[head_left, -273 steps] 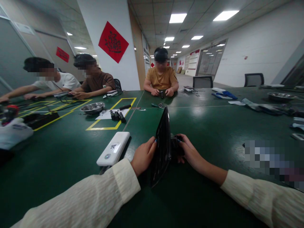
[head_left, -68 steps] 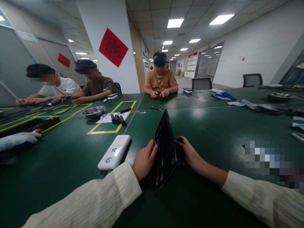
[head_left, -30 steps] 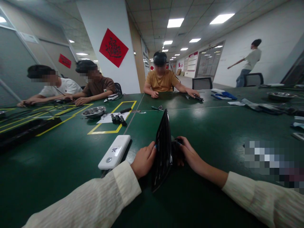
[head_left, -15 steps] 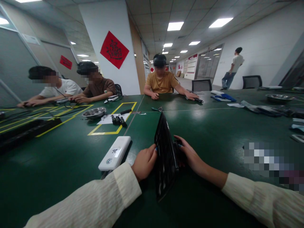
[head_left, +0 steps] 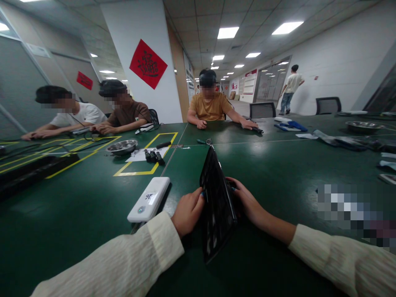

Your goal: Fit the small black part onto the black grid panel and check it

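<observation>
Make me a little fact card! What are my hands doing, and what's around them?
Left hand: grips the edge of a thin black panel
Right hand: on the panel's far side, fingers partly hidden
Panel: tilted upright
White device: lying left of the left hand
Metal bowl: beside white paper
Table: green

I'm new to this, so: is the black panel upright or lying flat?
Roughly upright: the black panel is edgewise between the left hand and right hand, broad face turned sideways, not up.
</observation>
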A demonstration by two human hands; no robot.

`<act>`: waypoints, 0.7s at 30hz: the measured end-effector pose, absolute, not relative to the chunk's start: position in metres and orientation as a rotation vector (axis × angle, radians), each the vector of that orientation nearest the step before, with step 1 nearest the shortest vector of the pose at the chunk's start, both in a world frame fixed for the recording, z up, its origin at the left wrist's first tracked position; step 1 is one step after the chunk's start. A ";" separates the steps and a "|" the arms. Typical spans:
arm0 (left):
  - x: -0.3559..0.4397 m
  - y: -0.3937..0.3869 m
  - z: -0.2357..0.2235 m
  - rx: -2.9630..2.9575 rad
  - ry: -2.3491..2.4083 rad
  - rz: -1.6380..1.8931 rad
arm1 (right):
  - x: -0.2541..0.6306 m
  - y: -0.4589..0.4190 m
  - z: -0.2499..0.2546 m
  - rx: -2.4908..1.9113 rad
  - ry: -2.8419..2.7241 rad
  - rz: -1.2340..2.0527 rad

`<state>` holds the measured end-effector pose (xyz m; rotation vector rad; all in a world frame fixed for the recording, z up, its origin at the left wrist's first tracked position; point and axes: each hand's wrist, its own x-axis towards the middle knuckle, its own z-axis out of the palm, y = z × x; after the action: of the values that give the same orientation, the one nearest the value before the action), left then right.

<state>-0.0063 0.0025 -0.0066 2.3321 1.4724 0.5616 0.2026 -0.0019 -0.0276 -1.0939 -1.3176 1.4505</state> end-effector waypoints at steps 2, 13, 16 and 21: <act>-0.006 0.003 -0.005 2.329 1.438 0.562 | 0.202 -0.001 -0.028 -1.086 -1.311 1.458; -0.006 0.001 -0.008 2.542 1.560 0.425 | 0.204 -0.002 -0.032 -1.115 -1.368 1.382; -0.004 0.000 -0.007 2.571 1.611 0.353 | 0.204 -0.002 -0.032 -1.106 -1.370 1.381; -0.002 -0.001 -0.003 2.543 1.648 0.284 | 0.203 -0.002 -0.031 -1.092 -1.386 1.376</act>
<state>-0.0024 -0.0008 -0.0034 2.5429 1.6478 0.2842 0.2027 -0.0022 -0.0315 -1.0918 -1.3863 1.3762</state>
